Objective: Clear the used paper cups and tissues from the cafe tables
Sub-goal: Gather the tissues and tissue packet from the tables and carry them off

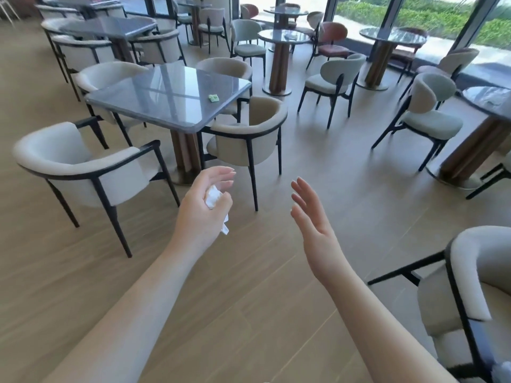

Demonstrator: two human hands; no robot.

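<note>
Your left hand point(206, 201): bare, no glove, ring or watch showed. Your right hand point(315, 230): likewise bare, no ring or band at the wrist. Both forearms: uncovered along their whole visible length, no sleeve edge in view. Fingernails: short to medium, pale and slightly glossy where they showed on both hands.

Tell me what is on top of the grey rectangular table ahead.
Only a small green item lies on the grey rectangular table, towards its right edge. What it is cannot be told. No cups show there.
</note>
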